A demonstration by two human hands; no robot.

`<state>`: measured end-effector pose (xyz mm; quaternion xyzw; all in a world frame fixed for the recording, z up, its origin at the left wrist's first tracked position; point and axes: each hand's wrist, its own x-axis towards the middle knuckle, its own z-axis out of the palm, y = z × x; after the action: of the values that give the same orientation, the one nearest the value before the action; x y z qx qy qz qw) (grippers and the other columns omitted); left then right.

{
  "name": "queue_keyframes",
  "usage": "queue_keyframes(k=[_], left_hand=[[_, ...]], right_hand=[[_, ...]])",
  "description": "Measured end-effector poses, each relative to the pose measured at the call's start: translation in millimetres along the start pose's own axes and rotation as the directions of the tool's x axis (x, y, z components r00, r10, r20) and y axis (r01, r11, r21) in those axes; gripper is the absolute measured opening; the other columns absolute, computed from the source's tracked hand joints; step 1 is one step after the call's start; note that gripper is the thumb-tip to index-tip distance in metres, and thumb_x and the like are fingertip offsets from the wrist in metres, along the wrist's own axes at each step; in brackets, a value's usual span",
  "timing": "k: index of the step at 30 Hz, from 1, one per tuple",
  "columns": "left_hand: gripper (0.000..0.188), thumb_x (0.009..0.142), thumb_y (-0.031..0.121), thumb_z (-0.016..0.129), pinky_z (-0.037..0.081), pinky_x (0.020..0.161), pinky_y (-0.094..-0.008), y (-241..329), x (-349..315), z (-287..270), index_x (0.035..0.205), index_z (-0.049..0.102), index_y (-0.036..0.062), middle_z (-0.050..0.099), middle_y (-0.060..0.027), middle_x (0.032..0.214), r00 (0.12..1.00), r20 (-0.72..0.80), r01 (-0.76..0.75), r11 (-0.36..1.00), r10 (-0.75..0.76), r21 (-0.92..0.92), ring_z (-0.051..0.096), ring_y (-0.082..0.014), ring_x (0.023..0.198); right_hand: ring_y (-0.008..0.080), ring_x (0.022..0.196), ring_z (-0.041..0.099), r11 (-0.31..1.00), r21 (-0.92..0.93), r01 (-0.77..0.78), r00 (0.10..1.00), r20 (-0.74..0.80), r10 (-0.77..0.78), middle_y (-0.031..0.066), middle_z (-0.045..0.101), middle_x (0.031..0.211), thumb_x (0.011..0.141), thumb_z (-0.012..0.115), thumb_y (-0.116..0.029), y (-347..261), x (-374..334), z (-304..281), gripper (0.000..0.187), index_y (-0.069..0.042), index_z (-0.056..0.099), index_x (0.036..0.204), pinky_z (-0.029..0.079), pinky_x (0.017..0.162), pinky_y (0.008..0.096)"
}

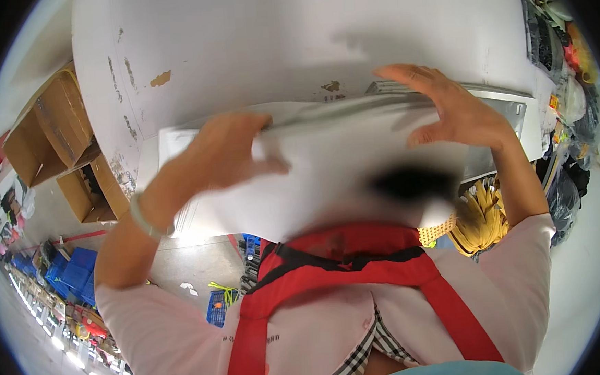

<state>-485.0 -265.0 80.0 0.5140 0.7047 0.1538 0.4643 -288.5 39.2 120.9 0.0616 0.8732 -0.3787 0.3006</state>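
In front of my chest is a broad white sheet-like thing (338, 144), blurred by motion, with a greyish far edge. A black smeared patch (413, 182) shows on its near right part; I cannot make out what it is. Over the white surface's left part hovers my left hand (225, 151), blurred, its thumb and fingers apart. My right hand (450, 109) is over the far right part, fingers stretched out and thumb spread away from them. Neither hand visibly grips anything; whether their fingertips touch the white surface I cannot tell.
A white wall (236, 47) with chipped paint rises just beyond. Open cardboard boxes (53, 134) stand at the left, with blue crates (75, 273) lower down. Yellow bundled material (480, 218) hangs by my right arm. Bagged goods (564, 123) line the right side.
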Motion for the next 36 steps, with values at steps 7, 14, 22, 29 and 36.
queue_keyframes(k=[7, 14, 22, 29, 36], left_hand=[[0.047, 0.069, 0.030, 0.088, 0.047, 0.070, -0.0408, 41, -49, -3, 0.098, 0.063, 0.0026, 0.065, -0.0118, 0.092, 0.975, -0.116, -0.183, 0.982, 0.187, 0.045, 0.062, -0.0320, 0.080], [0.047, 0.069, 0.029, 0.088, 0.049, 0.077, -0.0411, 39, -47, -1, 0.096, 0.062, 0.0018, 0.067, -0.0135, 0.102, 0.980, -0.088, -0.173, 0.982, 0.180, 0.078, 0.063, -0.0326, 0.087], [0.055, 0.064, 0.024, 0.091, 0.043, 0.104, -0.0454, 34, -41, 4, 0.105, 0.060, 0.0038, 0.062, -0.0164, 0.127, 0.966, -0.194, -0.164, 0.986, 0.169, 0.040, 0.061, -0.0365, 0.111], [0.091, 0.054, 0.023, 0.094, 0.042, 0.105, -0.0420, 45, -27, -19, 0.135, 0.056, 0.0062, 0.059, -0.0147, 0.123, 0.987, 0.156, -0.019, 0.996, 0.033, -0.091, 0.057, -0.0339, 0.113], [0.093, 0.052, 0.022, 0.094, 0.025, 0.120, -0.0543, 32, 12, -13, 0.137, 0.058, 0.0123, 0.056, -0.0142, 0.138, 0.952, -0.003, -0.305, 0.944, 0.307, -0.128, 0.055, -0.0357, 0.124]], right_hand=[[0.0330, 0.141, 0.043, 0.902, 0.299, 0.313, 0.897, 0.220, -0.384, 0.0141, 0.047, 0.152, 0.071, 0.086, -0.029, -15, 45, 1, 0.096, -0.018, 0.040, 0.155, 0.037, 0.114, 0.0435], [0.0259, 0.117, 0.063, 0.847, 0.500, -0.179, 0.933, 0.360, -0.015, 0.0133, 0.062, 0.136, 0.093, 0.067, -0.052, -19, 100, 19, 0.081, -0.006, 0.039, 0.154, 0.048, 0.102, 0.0364], [0.0287, 0.096, 0.067, 0.932, 0.257, 0.255, 0.859, 0.383, -0.340, 0.0164, 0.067, 0.107, 0.074, 0.082, -0.055, -92, 17, 11, 0.105, 0.000, 0.039, 0.152, 0.054, 0.090, 0.0356], [0.0270, 0.085, 0.065, 0.914, 0.097, 0.393, 0.863, 0.304, -0.403, 0.0134, 0.065, 0.104, 0.075, 0.076, -0.061, -92, 2, 19, 0.106, 0.004, 0.041, 0.150, 0.053, 0.085, 0.0342], [0.0264, 0.080, 0.064, 0.869, -0.078, 0.489, 0.853, 0.251, -0.458, 0.0152, 0.067, 0.106, 0.074, 0.079, -0.056, -96, -3, 18, 0.105, 0.005, 0.041, 0.150, 0.053, 0.082, 0.0334]])
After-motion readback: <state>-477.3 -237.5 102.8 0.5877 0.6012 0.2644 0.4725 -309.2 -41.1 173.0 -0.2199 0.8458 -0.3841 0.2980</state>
